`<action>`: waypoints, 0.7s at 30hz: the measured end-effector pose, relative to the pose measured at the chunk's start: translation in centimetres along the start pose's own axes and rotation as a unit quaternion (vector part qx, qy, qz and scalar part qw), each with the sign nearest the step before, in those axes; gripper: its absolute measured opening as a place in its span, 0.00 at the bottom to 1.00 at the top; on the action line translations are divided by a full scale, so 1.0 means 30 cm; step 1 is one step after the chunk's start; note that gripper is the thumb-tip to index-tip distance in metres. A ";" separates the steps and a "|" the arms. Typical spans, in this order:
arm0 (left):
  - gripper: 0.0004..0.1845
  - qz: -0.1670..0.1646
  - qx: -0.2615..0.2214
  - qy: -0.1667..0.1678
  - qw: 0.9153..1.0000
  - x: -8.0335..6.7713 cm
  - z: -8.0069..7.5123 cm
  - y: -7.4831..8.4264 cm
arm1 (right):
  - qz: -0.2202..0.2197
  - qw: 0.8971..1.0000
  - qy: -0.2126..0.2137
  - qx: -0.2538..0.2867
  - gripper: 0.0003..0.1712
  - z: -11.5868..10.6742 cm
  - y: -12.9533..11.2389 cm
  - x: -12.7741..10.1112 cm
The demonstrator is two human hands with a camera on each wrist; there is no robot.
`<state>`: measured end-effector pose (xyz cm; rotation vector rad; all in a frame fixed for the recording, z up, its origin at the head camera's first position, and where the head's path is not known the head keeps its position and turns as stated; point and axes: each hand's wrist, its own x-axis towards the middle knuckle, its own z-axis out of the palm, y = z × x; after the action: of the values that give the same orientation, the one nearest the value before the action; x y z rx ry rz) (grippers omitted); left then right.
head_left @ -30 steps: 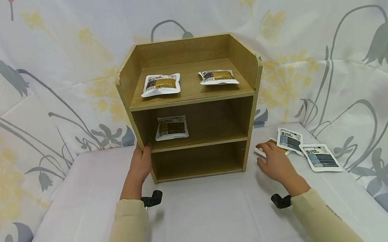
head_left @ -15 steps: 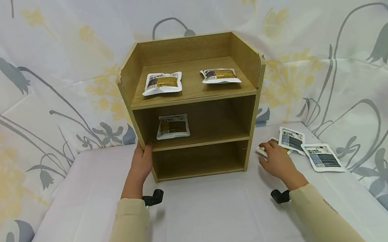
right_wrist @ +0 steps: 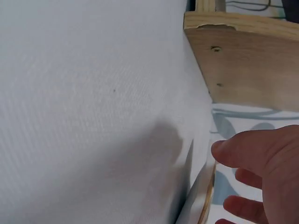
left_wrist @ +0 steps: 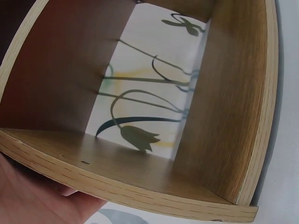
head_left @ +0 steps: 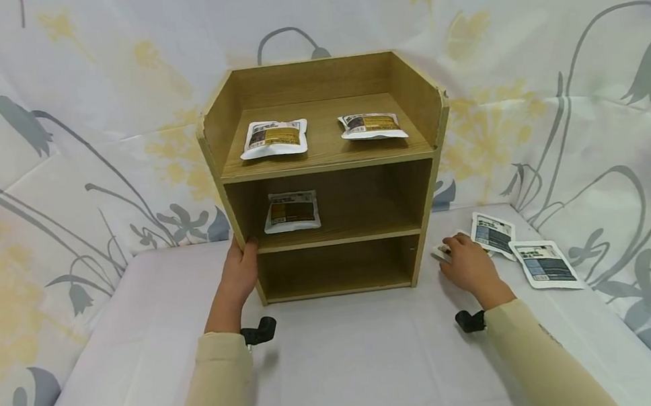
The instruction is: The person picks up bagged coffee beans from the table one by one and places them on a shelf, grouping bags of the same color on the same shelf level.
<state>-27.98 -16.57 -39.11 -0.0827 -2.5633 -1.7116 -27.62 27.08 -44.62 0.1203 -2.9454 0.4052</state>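
Both hands low at the shelf, right on a pouch

Right hand [head_left: 470,265] lies on a pouch [head_left: 443,253] on the table right of the shelf [head_left: 326,162], its grip hidden; light, soft, slippery, so pinch an edge. Left hand [head_left: 241,273] clasps the shelf's left wall.

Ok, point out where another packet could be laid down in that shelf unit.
The bottom compartment holds nothing. The middle shelf is bare right of its packet. The top shelf is crowded: two packets, only a gap between them. The left hand grips the left wall.
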 end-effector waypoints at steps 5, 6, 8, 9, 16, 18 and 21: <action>0.33 0.003 0.002 0.001 1.000 0.001 0.001 -0.003 | 0.016 1.000 -0.014 -0.012 0.30 0.013 0.015 0.017; 0.33 0.003 0.002 0.001 1.000 0.001 0.002 -0.004 | 0.018 1.000 -0.015 -0.015 0.31 0.015 0.016 0.019; 0.33 0.002 0.002 0.001 1.000 0.002 0.002 -0.007 | 0.021 0.999 -0.019 -0.019 0.31 0.017 0.020 0.026; 0.33 0.001 0.001 0.001 1.000 0.003 0.002 -0.009 | 0.023 0.999 -0.020 -0.020 0.31 0.018 0.021 0.028; 0.33 0.000 -0.001 0.004 1.000 0.009 0.005 -0.012 | 0.026 0.999 -0.034 -0.024 0.31 0.025 0.037 0.037; 0.33 -0.002 0.000 0.006 1.000 0.008 0.005 -0.010 | 0.028 0.999 -0.037 -0.025 0.31 0.024 0.037 0.039; 0.32 -0.001 0.003 0.010 1.000 0.006 0.004 -0.007 | 0.024 0.999 -0.035 -0.030 0.29 0.023 0.036 0.041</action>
<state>-28.17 -16.53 -39.33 -0.0632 -2.5544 -1.6972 -29.05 27.85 -45.35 0.0579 -3.0306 0.3262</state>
